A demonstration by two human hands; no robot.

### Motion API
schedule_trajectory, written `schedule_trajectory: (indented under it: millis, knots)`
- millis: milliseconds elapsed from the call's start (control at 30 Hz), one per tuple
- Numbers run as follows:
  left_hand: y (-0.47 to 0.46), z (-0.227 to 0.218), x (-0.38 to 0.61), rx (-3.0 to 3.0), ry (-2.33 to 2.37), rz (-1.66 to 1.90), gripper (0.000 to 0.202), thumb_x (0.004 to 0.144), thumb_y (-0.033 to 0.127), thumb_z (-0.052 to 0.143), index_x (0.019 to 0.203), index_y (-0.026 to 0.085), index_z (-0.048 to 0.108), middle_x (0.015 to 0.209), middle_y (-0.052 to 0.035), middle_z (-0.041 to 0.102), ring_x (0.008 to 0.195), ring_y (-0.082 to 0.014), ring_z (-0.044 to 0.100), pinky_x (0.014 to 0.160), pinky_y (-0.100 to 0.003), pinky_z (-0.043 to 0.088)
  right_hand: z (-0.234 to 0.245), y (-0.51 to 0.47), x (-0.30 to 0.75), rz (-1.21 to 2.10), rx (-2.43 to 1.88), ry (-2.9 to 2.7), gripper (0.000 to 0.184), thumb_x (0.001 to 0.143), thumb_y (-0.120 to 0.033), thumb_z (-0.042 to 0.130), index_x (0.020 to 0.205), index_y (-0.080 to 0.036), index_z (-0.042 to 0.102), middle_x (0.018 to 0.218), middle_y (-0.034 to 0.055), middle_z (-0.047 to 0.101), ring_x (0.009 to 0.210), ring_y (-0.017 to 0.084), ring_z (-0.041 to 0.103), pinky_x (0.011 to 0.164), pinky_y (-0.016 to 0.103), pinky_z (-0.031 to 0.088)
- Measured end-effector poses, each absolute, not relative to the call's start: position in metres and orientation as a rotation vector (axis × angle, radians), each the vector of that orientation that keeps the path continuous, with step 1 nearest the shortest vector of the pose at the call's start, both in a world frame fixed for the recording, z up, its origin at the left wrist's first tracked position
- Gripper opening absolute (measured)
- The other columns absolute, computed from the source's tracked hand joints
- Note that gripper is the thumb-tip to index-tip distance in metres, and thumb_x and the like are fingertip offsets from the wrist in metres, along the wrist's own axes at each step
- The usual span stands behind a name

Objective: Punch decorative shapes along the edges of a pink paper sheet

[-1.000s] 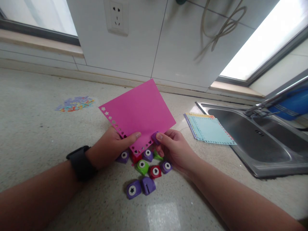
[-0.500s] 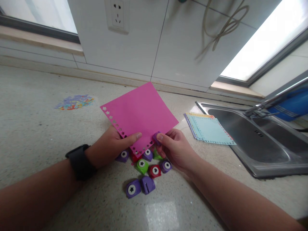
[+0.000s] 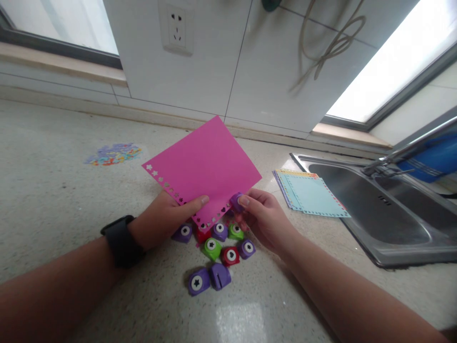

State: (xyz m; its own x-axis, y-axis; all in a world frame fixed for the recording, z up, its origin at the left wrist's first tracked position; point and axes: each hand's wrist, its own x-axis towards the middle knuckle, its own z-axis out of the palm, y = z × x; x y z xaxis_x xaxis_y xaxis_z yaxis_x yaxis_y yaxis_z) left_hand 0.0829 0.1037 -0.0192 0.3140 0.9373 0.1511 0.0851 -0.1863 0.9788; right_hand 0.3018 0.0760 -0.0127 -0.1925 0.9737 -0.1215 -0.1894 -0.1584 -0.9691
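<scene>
A sheet of pink paper (image 3: 210, 159) is held up over the counter, with shaped holes along its left edge and part of its lower right edge. My left hand (image 3: 174, 209) grips its near left side, thumb on top and fingers hidden beneath. In my right hand (image 3: 264, 212) is a purple craft punch (image 3: 236, 202), placed at the lower right edge of the sheet, thumb on the punch. Below the paper lie several more punches, among them a green punch (image 3: 212, 248), a red punch (image 3: 230, 256) and a purple punch (image 3: 198, 281) with a star mark.
A pile of small coloured paper cut-outs (image 3: 116, 154) lies at the left. Punched light-blue sheets (image 3: 314, 194) are stacked at the right, their corner over the rim of the steel sink (image 3: 378, 259). A wall socket (image 3: 176, 27) and looped cable (image 3: 333, 47) are behind.
The pink sheet has shifted slightly left and up in view. The punch in my right hand has moved slightly right and up along the sheet's edge, uncovering more of a green punch below.
</scene>
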Motion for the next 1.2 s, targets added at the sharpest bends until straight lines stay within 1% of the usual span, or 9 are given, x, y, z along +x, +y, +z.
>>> schedule_trajectory:
  millis: [200, 333, 433, 600, 667, 833, 900, 1067, 1200]
  knots:
    - [0.104, -0.016, 0.083, 1.480, 0.966, 1.069, 0.038, 0.087, 0.047, 0.070, 0.116, 0.022, 0.073, 0.119, -0.0075, 0.077, 0.116, -0.0285, 0.069, 0.108, -0.045, 0.051, -0.008, 0.082, 0.327, 1.336, -1.172, -1.342, 0.030, 0.089, -0.047, 0.068, 0.079, -0.020, 0.067, 0.065, 0.0009, 0.063, 0.052, 0.012, 0.052, 0.048, 0.027, 0.040]
    - [0.104, -0.016, 0.083, 1.420, 0.972, 1.046, 0.035, 0.087, 0.048, 0.067, 0.107, 0.020, 0.074, 0.099, -0.0062, 0.080, 0.100, -0.0275, 0.074, 0.094, -0.044, 0.059, 0.002, 0.083, 0.339, 1.034, -1.333, -1.725, 0.032, 0.092, -0.049, 0.065, 0.083, -0.019, 0.070, 0.074, 0.0036, 0.067, 0.065, 0.015, 0.056, 0.059, 0.030, 0.041]
    - [0.105, -0.017, 0.082, 1.385, 0.988, 1.026, 0.034, 0.088, 0.047, 0.066, 0.107, 0.020, 0.075, 0.089, -0.0059, 0.080, 0.092, -0.0274, 0.074, 0.088, -0.045, 0.061, 0.009, 0.081, 0.343, 0.796, -1.416, -2.040, 0.031, 0.094, -0.047, 0.062, 0.083, -0.019, 0.070, 0.074, 0.0041, 0.066, 0.066, 0.016, 0.055, 0.060, 0.031, 0.038]
    - [0.107, -0.017, 0.082, 1.332, 0.830, 1.087, 0.036, 0.090, 0.041, 0.066, 0.118, 0.021, 0.072, 0.120, -0.0069, 0.076, 0.109, -0.0252, 0.070, 0.102, -0.044, 0.054, 0.017, 0.080, 0.341, 0.499, -1.500, -2.376, 0.024, 0.093, -0.039, 0.059, 0.084, -0.019, 0.070, 0.077, 0.0054, 0.064, 0.071, 0.019, 0.055, 0.066, 0.033, 0.039]
    - [0.107, -0.016, 0.082, 1.331, 0.801, 1.083, 0.035, 0.090, 0.040, 0.065, 0.119, 0.020, 0.072, 0.121, -0.0072, 0.076, 0.110, -0.0252, 0.070, 0.102, -0.043, 0.053, 0.019, 0.079, 0.338, 0.470, -1.499, -2.465, 0.023, 0.094, -0.038, 0.059, 0.087, -0.020, 0.071, 0.078, 0.0057, 0.065, 0.075, 0.020, 0.056, 0.069, 0.035, 0.040]
    - [0.108, -0.018, 0.082, 1.299, 0.853, 1.049, 0.033, 0.091, 0.042, 0.063, 0.113, 0.019, 0.073, 0.094, -0.0057, 0.079, 0.087, -0.0252, 0.072, 0.083, -0.042, 0.059, 0.024, 0.076, 0.333, 0.457, -1.437, -2.603, 0.026, 0.096, -0.039, 0.057, 0.084, -0.020, 0.071, 0.076, 0.0058, 0.066, 0.077, 0.021, 0.057, 0.069, 0.035, 0.041]
    - [0.109, -0.020, 0.082, 1.291, 0.848, 1.041, 0.033, 0.091, 0.042, 0.063, 0.112, 0.019, 0.073, 0.090, -0.0054, 0.078, 0.083, -0.0244, 0.071, 0.079, -0.040, 0.058, 0.025, 0.076, 0.333, 0.470, -1.395, -2.649, 0.029, 0.099, -0.039, 0.055, 0.084, -0.021, 0.071, 0.079, 0.0060, 0.067, 0.079, 0.021, 0.058, 0.071, 0.035, 0.043]
    - [0.110, -0.025, 0.083, 1.234, 0.815, 1.068, 0.031, 0.090, 0.038, 0.065, 0.111, 0.017, 0.073, 0.086, -0.0043, 0.076, 0.072, -0.0196, 0.066, 0.073, -0.035, 0.054, 0.025, 0.074, 0.330, 0.501, -1.258, -2.765, 0.035, 0.106, -0.036, 0.043, 0.103, -0.021, 0.074, 0.098, 0.0088, 0.072, 0.097, 0.023, 0.064, 0.087, 0.039, 0.048]
    - [0.110, -0.025, 0.084, 1.183, 0.826, 1.072, 0.026, 0.088, 0.037, 0.067, 0.101, 0.016, 0.074, 0.077, -0.0025, 0.071, 0.063, -0.0161, 0.059, 0.062, -0.030, 0.050, 0.022, 0.072, 0.327, 0.553, -1.226, -2.773, 0.034, 0.107, -0.038, 0.043, 0.117, -0.021, 0.072, 0.104, 0.0092, 0.073, 0.102, 0.024, 0.067, 0.090, 0.039, 0.051]
